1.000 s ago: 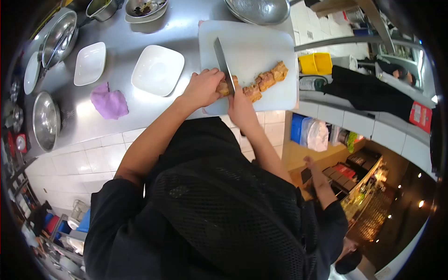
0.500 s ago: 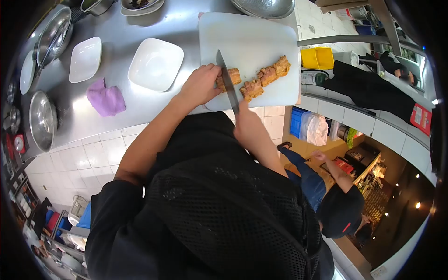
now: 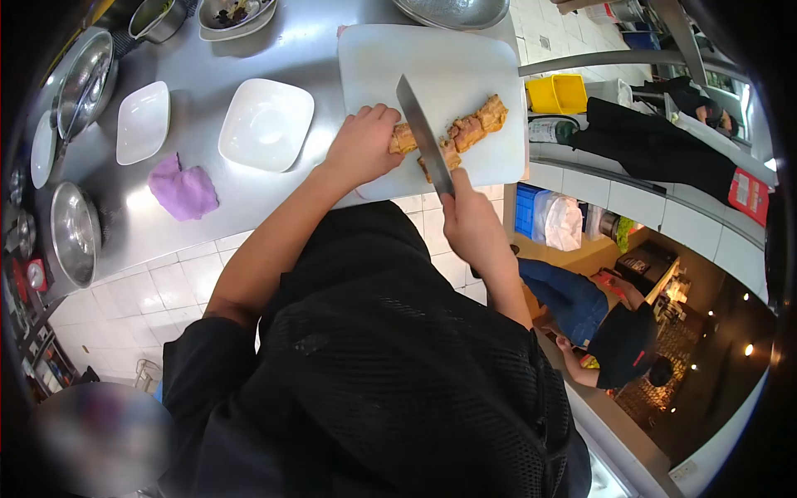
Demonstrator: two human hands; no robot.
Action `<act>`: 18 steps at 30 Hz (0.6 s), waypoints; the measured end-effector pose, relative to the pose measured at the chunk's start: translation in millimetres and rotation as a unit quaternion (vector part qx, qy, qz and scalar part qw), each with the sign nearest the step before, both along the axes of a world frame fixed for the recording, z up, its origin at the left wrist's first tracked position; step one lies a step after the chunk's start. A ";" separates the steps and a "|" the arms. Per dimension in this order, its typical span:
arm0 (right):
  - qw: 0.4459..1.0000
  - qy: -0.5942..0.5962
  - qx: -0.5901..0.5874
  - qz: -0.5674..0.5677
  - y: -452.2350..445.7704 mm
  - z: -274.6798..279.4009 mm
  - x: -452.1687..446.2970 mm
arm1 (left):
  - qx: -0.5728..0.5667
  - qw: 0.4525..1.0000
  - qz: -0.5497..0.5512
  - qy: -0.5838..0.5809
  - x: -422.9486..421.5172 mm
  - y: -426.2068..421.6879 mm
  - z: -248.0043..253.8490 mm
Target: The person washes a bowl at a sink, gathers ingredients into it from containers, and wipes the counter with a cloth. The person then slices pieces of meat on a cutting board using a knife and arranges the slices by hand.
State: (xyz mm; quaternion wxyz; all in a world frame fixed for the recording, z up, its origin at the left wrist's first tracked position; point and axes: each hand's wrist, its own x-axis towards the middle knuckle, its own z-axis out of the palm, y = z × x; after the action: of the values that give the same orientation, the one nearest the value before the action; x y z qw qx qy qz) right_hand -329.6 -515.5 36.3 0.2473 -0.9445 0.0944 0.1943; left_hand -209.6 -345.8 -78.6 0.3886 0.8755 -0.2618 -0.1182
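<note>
A white cutting board (image 3: 390, 62) carries several browned pieces of cooked meat. My left hand (image 3: 364, 148) rests at the board's near left, its fingers curled and closed on a meat piece (image 3: 404, 139), which it partly hides. In my right hand (image 3: 477, 224) is a kitchen knife (image 3: 425, 131), gripped by the handle at the near edge, with the blade pointing away over the board. The blade lies across or just above the left side of a cut meat piece (image 3: 450, 153); contact is unclear. Farther right, more meat (image 3: 479, 124) lies in a row.
Left of the board stand a white square bowl (image 3: 266, 124), a smaller white dish (image 3: 143, 123) and a purple cloth (image 3: 183, 189) on the steel counter (image 3: 199, 75). A metal bowl (image 3: 452, 10) sits behind the board. Another person (image 3: 618, 336) stands to the right.
The knife and my right hand have moved right, from beside the left-hand meat piece to the middle piece. My left hand stays on its piece. The other person at right has shifted posture.
</note>
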 end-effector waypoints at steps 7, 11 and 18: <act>0.999 -0.021 0.027 -0.012 3.4 -59.8 -3.4 | 0.030 0.999 -0.027 -0.023 0.9 -15.2 -17.8; 0.994 -0.101 0.026 -0.034 15.2 -115.0 25.8 | 0.026 0.999 -0.020 -0.021 -1.1 -14.4 -17.6; 0.992 -0.098 0.083 -0.005 -10.3 -56.4 46.6 | -0.011 0.999 -0.001 0.039 -3.1 -6.0 -15.1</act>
State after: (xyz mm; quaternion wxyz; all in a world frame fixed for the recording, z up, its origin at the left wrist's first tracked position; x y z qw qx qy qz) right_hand -283.0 -525.8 -20.1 0.3344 -0.9346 0.0579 0.1065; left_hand -212.7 -351.8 -93.7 0.4080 0.8657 -0.2485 -0.1493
